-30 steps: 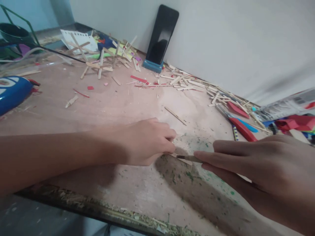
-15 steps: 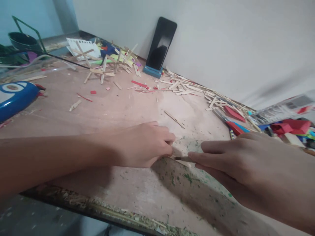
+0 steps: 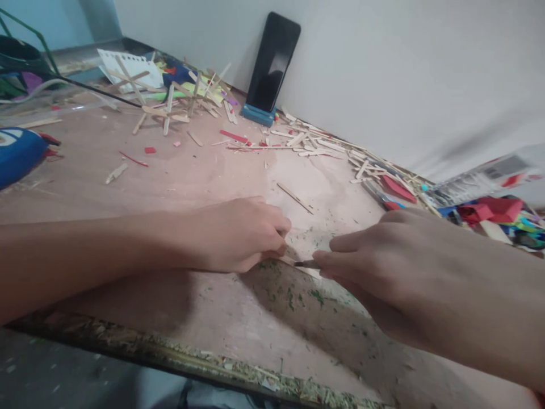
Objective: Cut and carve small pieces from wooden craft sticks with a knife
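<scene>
My left hand is closed and presses one end of a flat wooden stick against the table. The stick's other end sticks out to the right of my fingers. In my closed right hand is a small tool with a thin dark tip; the tip lies at the stick, just right of my left fingers. The tool's handle is mostly hidden by my hand, so I cannot tell its kind. A thin loose stick lies beyond both hands.
A black phone leans on a blue stand by the wall. Star-shaped stick pieces stand at the back left. Loose sticks line the wall. A blue object is at left, coloured scraps at right.
The view has shifted, so the table's things sit a little further up and left. My right hand and its tool are slightly nearer my left hand, which still presses the stick.
</scene>
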`<state>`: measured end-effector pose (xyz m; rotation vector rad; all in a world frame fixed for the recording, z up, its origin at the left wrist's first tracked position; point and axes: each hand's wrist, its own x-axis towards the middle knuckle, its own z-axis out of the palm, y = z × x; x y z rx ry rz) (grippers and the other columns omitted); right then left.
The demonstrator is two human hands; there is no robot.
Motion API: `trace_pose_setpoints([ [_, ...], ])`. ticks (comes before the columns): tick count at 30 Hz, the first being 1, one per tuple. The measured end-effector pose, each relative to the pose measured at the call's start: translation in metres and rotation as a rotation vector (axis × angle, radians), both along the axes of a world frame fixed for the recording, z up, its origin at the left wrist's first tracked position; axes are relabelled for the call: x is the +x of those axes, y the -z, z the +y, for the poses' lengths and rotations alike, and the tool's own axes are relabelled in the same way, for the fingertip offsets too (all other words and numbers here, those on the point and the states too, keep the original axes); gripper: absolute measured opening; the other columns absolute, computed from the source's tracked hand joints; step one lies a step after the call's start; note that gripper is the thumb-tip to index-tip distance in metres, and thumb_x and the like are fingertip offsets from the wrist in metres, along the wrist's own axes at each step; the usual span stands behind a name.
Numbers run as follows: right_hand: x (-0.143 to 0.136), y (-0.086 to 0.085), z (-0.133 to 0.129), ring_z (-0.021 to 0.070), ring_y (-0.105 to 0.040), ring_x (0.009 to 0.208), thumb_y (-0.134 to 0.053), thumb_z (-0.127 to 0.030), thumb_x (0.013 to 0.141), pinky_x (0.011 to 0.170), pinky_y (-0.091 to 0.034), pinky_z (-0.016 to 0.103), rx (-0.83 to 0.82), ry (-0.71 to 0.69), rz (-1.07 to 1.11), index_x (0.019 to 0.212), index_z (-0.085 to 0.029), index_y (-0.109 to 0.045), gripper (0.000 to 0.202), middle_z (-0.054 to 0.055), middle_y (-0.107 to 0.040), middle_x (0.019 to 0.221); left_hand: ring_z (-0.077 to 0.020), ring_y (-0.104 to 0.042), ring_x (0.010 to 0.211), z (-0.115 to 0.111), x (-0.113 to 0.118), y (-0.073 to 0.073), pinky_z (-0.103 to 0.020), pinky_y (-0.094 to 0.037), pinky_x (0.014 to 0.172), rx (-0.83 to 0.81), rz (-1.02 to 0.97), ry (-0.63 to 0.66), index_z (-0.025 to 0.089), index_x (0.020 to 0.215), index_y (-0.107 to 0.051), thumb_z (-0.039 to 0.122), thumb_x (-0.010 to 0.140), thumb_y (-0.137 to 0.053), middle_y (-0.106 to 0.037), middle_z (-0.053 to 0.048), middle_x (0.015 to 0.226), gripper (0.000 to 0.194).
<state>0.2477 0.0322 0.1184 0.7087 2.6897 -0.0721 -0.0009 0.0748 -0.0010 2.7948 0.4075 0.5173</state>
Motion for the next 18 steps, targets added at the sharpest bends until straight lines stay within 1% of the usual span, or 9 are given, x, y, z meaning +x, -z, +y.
trace_pose_setpoints([
  [4, 0.009, 0.002, -0.003, 0.0194, -0.056, 0.063, -0.052, 0.006, 0.080, 0.067, -0.028, 0.040, -0.024, 0.009, 0.028, 0.090, -0.025, -0.069, 0.036, 0.001, -0.070, 0.086, -0.0202, -0.068, 0.090, -0.001, -0.001, 0.000, -0.035, -0.046, 0.080, -0.013, -0.010, -0.002, 0.020, 0.098, -0.086, -0.004, 0.092, -0.066, -0.075, -0.002, 0.093, 0.032],
  [7, 0.013, 0.003, 0.001, 0.0182, -0.057, 0.065, -0.054, 0.004, 0.089, 0.068, -0.031, 0.038, -0.060, 0.060, 0.030, 0.095, -0.025, -0.069, 0.033, 0.000, -0.073, 0.091, -0.0202, -0.068, 0.090, -0.001, -0.001, 0.000, -0.034, -0.046, 0.080, -0.002, -0.010, -0.003, 0.019, 0.097, -0.085, 0.000, 0.099, -0.065, -0.075, -0.003, 0.093, 0.028],
  [9, 0.012, 0.003, 0.005, 0.0179, -0.058, 0.063, -0.056, 0.000, 0.097, 0.065, -0.030, 0.038, -0.076, 0.085, 0.021, 0.089, -0.024, -0.069, 0.028, 0.001, -0.071, 0.082, -0.0204, -0.068, 0.091, -0.001, -0.001, 0.000, -0.034, -0.047, 0.081, 0.006, -0.010, -0.004, 0.020, 0.096, -0.084, 0.003, 0.101, -0.064, -0.075, -0.003, 0.093, 0.027],
  [11, 0.010, 0.004, 0.007, 0.0182, -0.058, 0.058, -0.057, -0.004, 0.101, 0.061, -0.024, 0.039, -0.062, 0.067, 0.040, 0.084, -0.022, -0.070, 0.028, 0.001, -0.065, 0.071, -0.0204, -0.068, 0.091, -0.001, -0.002, -0.001, -0.034, -0.047, 0.082, 0.002, -0.012, -0.003, 0.021, 0.096, -0.083, 0.004, 0.103, -0.063, -0.075, -0.003, 0.094, 0.027],
  [13, 0.011, 0.006, 0.005, 0.0184, -0.057, 0.053, -0.056, -0.002, 0.098, 0.059, -0.018, 0.040, -0.008, 0.005, 0.067, 0.089, -0.021, -0.074, 0.027, 0.000, -0.061, 0.067, -0.0203, -0.067, 0.091, -0.001, -0.003, -0.001, -0.033, -0.047, 0.081, -0.017, -0.017, 0.004, 0.020, 0.097, -0.082, 0.004, 0.103, -0.063, -0.075, -0.003, 0.095, 0.026],
  [15, 0.014, 0.008, 0.002, 0.0187, -0.052, 0.048, -0.056, 0.000, 0.090, 0.059, -0.014, 0.041, 0.100, -0.087, 0.094, 0.098, -0.021, -0.074, 0.029, -0.001, -0.059, 0.068, -0.0204, -0.068, 0.092, -0.001, -0.004, -0.002, -0.033, -0.046, 0.082, -0.038, -0.017, 0.012, 0.020, 0.099, -0.082, 0.005, 0.104, -0.062, -0.075, -0.004, 0.097, 0.025],
  [17, 0.019, 0.009, 0.000, 0.0205, -0.049, 0.046, -0.056, -0.003, 0.083, 0.060, -0.011, 0.042, 0.184, -0.179, 0.091, 0.105, -0.022, -0.073, 0.033, -0.001, -0.058, 0.071, -0.0208, -0.068, 0.093, -0.001, -0.005, -0.002, -0.033, -0.046, 0.083, -0.048, -0.017, 0.018, 0.020, 0.100, -0.082, 0.006, 0.105, -0.062, -0.076, -0.004, 0.098, 0.025],
  [18, 0.020, 0.010, -0.001, 0.0211, -0.049, 0.047, -0.056, -0.005, 0.082, 0.061, -0.011, 0.042, 0.210, -0.195, 0.096, 0.105, -0.023, -0.073, 0.034, -0.001, -0.058, 0.071, -0.0211, -0.068, 0.094, 0.000, -0.005, -0.002, -0.033, -0.046, 0.083, -0.049, -0.016, 0.018, 0.020, 0.100, -0.082, 0.007, 0.106, -0.062, -0.076, -0.005, 0.099, 0.025],
])
